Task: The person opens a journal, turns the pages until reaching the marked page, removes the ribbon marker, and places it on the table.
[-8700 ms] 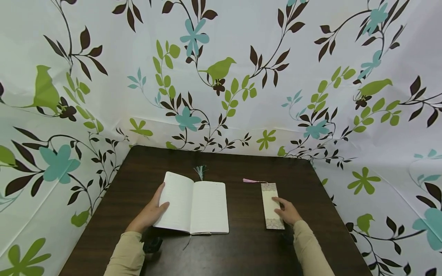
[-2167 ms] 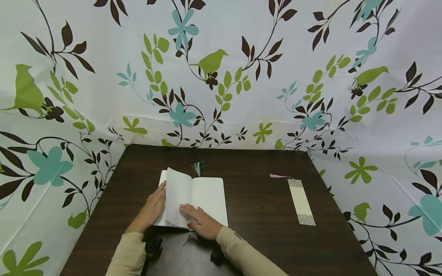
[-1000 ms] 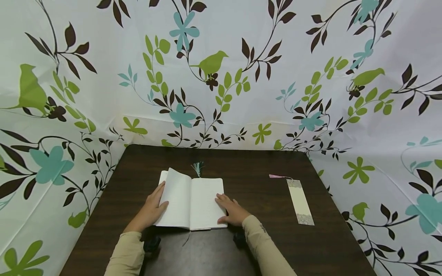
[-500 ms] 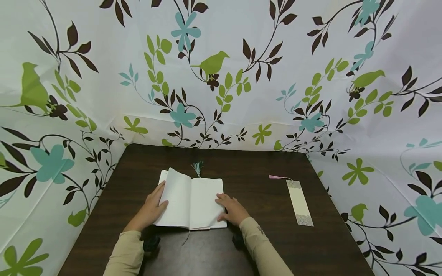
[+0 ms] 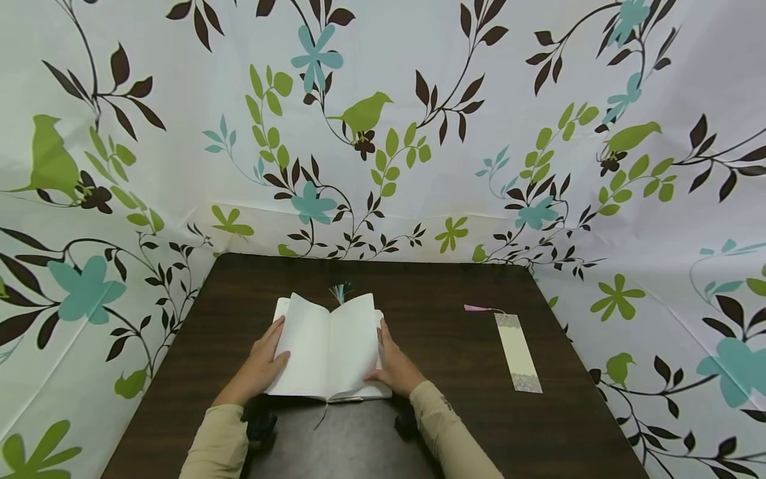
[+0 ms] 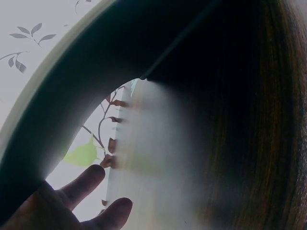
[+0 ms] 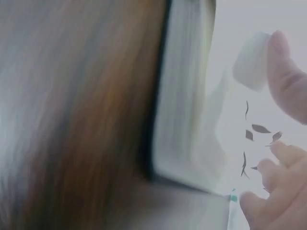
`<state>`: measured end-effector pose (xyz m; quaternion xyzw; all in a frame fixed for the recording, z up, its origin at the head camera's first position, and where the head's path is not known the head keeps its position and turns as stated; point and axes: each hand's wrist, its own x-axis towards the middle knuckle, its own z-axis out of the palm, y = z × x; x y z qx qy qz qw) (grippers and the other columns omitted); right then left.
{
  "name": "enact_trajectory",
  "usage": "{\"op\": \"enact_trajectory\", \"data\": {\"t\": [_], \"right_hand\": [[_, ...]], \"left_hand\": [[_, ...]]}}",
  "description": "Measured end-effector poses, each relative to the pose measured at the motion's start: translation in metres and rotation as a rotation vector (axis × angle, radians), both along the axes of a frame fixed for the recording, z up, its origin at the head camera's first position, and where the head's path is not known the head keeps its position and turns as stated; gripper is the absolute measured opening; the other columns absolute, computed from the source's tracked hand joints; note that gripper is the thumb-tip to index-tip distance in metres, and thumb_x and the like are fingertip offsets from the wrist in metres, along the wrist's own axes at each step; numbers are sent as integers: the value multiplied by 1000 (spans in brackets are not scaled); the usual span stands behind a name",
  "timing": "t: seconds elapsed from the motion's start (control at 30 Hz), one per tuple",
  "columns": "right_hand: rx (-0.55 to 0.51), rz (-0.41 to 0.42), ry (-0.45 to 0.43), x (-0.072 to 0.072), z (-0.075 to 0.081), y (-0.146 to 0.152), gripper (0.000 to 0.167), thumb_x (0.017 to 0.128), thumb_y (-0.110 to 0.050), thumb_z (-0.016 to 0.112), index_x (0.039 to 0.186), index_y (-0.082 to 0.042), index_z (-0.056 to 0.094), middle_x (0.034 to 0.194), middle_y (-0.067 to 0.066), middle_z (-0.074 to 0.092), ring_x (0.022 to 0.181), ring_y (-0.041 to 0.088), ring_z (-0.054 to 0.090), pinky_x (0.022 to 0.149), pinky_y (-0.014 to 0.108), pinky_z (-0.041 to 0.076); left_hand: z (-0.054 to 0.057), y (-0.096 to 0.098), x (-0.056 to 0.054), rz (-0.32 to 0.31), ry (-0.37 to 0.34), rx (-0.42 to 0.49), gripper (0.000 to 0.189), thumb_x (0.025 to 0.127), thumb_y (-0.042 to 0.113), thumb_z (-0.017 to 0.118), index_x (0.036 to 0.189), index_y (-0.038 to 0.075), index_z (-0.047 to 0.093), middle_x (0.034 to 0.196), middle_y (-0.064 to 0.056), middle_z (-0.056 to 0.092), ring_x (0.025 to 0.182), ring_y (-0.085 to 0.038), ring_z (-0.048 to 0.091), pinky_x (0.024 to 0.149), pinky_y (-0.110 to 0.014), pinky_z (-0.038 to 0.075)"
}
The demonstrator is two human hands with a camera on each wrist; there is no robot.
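An open notebook (image 5: 308,352) with white pages lies on the dark wooden table. My left hand (image 5: 254,366) holds its left side, thumb on the page and fingers along the outer edge. My right hand (image 5: 397,362) holds a raised page (image 5: 354,339) on the right half, thumb on its face and fingers at its outer edge. In the right wrist view the thumb (image 7: 283,72) stands apart from the fingers (image 7: 271,175), beside the notebook's blurred page block (image 7: 184,96). A teal tassel (image 5: 341,293) sticks out past the notebook's top; a thin dark ribbon (image 5: 321,416) hangs below the spine.
A cream bookmark (image 5: 517,352) with patterned ends and a pink tassel (image 5: 477,308) lies on the table (image 5: 455,426) to the right. A white cloth (image 5: 455,120) printed with birds, leaves and flowers hangs behind and at both sides.
The bookmark was released farther right and a page turned left. Since half a second ago, the right hand has lifted a right-hand page upward; the left hand keeps its place.
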<state>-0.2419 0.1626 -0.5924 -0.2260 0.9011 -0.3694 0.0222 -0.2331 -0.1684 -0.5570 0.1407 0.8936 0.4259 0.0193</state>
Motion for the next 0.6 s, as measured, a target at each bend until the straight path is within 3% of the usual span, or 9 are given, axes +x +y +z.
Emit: {"op": "enact_trajectory", "data": {"t": [0.13,0.27,0.37,0.5,0.6], "right_hand": [[-159,81,-103,6,6,-8,125,81,-21,85,162,-6,-8,165,25,17,144,34,38,113,45,36],[-343,152,-206,12,11,-21,122,87,-16,79,160,-8,-18,159,28,33,139,35,46,111,40,40],[-452,149,-275,15,13,-32,120,93,-22,74,157,-11,-26,148,29,48,137,37,49,106,39,45],[-437,121,-322,22,16,-43,111,99,-50,61,158,-13,-25,158,28,33,137,37,48,102,38,49],[-394,170,-325,25,16,-49,103,100,-59,51,160,-13,-19,164,23,23,143,34,42,106,35,45]], "left_hand": [[0,1,1,1,-7,3,68,99,3,56,156,-10,22,166,-25,15,145,-56,16,111,-73,15],[-1,0,0,3,-3,0,68,99,3,56,156,-10,22,166,-25,15,145,-56,16,111,-73,16],[0,0,-1,7,6,1,68,99,4,56,156,-9,22,165,-25,15,144,-56,16,111,-73,16],[2,-1,-1,6,-3,4,68,99,4,55,157,-9,22,166,-25,15,145,-56,16,111,-73,15],[2,0,-2,2,-11,8,68,99,3,54,157,-10,21,166,-25,14,145,-56,14,112,-73,14]]}}
